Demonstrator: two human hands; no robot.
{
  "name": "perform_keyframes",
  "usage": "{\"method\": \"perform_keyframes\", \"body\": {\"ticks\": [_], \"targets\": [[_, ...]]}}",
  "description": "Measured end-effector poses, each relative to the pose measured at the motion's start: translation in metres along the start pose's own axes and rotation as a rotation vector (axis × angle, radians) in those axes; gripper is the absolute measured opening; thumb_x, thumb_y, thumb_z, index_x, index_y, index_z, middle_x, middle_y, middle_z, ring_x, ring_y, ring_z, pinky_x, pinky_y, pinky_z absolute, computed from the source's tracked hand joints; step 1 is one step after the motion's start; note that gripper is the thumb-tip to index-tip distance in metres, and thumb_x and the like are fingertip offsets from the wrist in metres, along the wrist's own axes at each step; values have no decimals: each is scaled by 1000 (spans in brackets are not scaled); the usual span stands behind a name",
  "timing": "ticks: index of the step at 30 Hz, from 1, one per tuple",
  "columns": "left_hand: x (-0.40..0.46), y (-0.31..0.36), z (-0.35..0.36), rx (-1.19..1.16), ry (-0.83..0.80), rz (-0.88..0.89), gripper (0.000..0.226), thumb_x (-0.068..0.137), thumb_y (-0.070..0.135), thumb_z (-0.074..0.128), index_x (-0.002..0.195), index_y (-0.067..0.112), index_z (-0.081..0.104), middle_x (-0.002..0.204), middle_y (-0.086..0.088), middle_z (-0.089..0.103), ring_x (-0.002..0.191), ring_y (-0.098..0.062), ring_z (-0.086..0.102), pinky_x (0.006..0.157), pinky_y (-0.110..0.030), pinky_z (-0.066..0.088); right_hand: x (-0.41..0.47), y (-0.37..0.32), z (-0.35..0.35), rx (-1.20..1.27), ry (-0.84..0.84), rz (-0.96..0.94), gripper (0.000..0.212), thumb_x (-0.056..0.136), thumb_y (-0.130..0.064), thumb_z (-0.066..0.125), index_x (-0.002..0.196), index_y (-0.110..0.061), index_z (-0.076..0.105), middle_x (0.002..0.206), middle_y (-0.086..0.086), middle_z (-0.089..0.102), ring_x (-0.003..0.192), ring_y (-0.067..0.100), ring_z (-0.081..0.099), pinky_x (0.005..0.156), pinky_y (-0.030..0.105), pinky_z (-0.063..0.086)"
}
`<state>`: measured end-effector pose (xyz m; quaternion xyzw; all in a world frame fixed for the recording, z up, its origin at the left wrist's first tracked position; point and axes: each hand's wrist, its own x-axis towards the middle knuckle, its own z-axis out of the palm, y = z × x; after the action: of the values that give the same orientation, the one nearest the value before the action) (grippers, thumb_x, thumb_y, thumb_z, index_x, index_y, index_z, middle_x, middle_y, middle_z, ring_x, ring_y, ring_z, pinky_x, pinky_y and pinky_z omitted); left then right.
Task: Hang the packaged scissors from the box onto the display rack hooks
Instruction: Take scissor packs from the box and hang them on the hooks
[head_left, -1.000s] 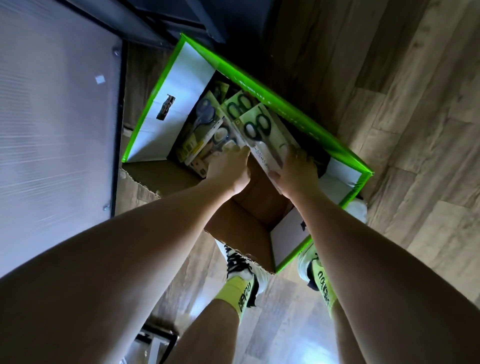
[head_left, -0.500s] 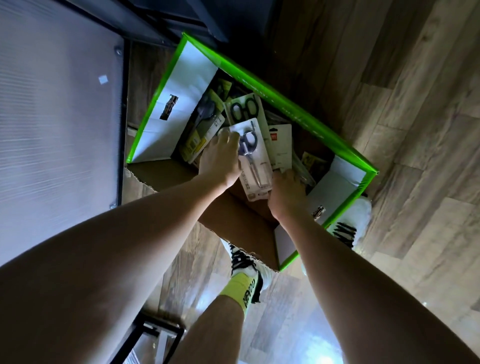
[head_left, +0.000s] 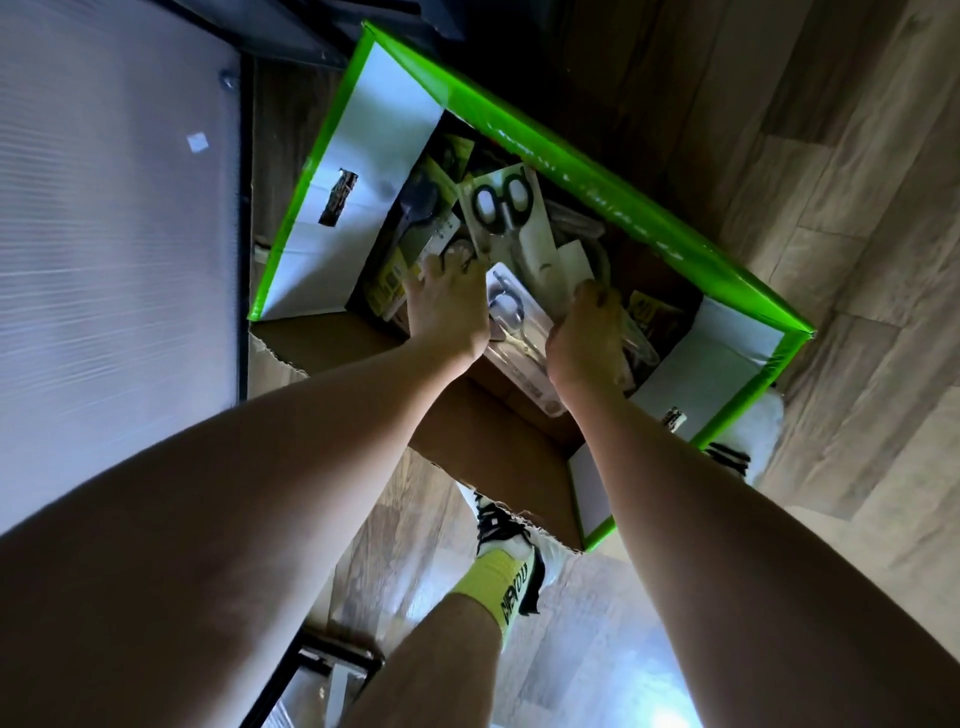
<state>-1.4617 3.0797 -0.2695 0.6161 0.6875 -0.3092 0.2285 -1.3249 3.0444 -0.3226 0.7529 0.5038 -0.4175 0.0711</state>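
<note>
Both hands down in the box (head_left: 597, 171), green-edged, flaps open, on wood floor (head_left: 831, 208). Left hand (head_left: 449, 306) has fingers curled down among the packs at the left; can't tell if it actually grips one. Right hand (head_left: 584, 332) is curled around the edge of a white pack (head_left: 519, 332), grey-handled scissors in it, lying between the two hands. Black-handled pack (head_left: 506, 208) is propped up just behind, tilted. More packs are piled loose underneath. White panel (head_left: 104, 208) at left. Sock (head_left: 498, 587) and shoe (head_left: 498, 525) beside the box's near corner.
</note>
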Motion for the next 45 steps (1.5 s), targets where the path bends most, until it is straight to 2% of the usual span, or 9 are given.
{"method": "perform_keyframes", "body": {"ticks": [3, 9, 15, 22, 27, 31, 35, 41, 45], "targets": [[-9, -9, 7, 66, -115, -62, 32, 85, 19, 60, 117, 16, 54, 122, -8, 58, 120, -28, 47, 95, -40, 41, -4, -2, 8, -62, 11, -6, 48, 93, -17, 61, 135, -4, 40, 134, 21, 47, 118, 36, 51, 86, 43, 52], [-29, -17, 18, 108, -249, -100, 43, 88, 20, 57, 129, 14, 46, 135, -9, 49, 132, -29, 34, 104, -44, 30, -4, -13, 20, -41, -186, 93, 50, 88, -40, 66, 127, -13, 53, 129, 18, 53, 119, 36, 48, 94, 41, 44], [-58, -13, 6, -91, -134, -15, 28, 91, 17, 56, 119, 20, 52, 116, -7, 64, 111, -29, 58, 85, -35, 42, -33, -11, -4, 281, -200, 77, 45, 91, -7, 53, 136, -6, 44, 123, 14, 59, 113, 31, 57, 78, 29, 42], [-130, 8, -39, -92, -105, 177, 29, 92, 16, 58, 119, 24, 56, 113, -5, 61, 108, -27, 57, 80, -37, 47, -88, -1, -90, 157, -178, 161, 35, 92, -9, 48, 126, -1, 48, 126, 22, 58, 118, 38, 55, 87, 32, 43], [-183, 21, -79, -91, -114, 131, 33, 93, 19, 55, 124, 27, 57, 119, -5, 58, 115, -26, 53, 86, -36, 46, -125, -8, -161, 109, -248, 87, 39, 90, -22, 68, 124, -4, 61, 133, 14, 55, 125, 30, 50, 96, 28, 40], [-222, 24, -126, -133, -146, 56, 23, 89, 14, 56, 110, 21, 62, 114, -6, 65, 112, -28, 59, 84, -35, 47, -166, -30, -213, 286, -214, 108, 24, 93, 4, 52, 114, -9, 51, 91, 11, 59, 70, 26, 65, 50, 22, 55], [-267, 11, -185, -177, -160, -5, 19, 90, 16, 56, 109, 17, 62, 115, -8, 64, 114, -29, 58, 87, -37, 49, -210, -65, -274, 261, -312, 13, 20, 95, -6, 49, 106, 4, 63, 94, 18, 69, 78, 27, 70, 64, 28, 60], [-351, -19, -287, -298, -132, -38, 19, 89, 16, 61, 105, 6, 64, 110, -13, 67, 106, -31, 63, 84, -40, 54, -307, -135, -381, 300, -398, -77, 23, 77, -12, 82, 74, 5, 67, 45, 3, 61, 33, 5, 55, 38, 17, 46], [-418, -40, -347, -450, -66, -114, 26, 89, 7, 53, 113, 4, 61, 113, -14, 64, 108, -31, 61, 88, -36, 52, -365, -178, -441, 253, -402, -180, 20, 72, -8, 81, 65, -1, 64, 63, 16, 68, 58, 25, 69, 71, 46, 61]]}}
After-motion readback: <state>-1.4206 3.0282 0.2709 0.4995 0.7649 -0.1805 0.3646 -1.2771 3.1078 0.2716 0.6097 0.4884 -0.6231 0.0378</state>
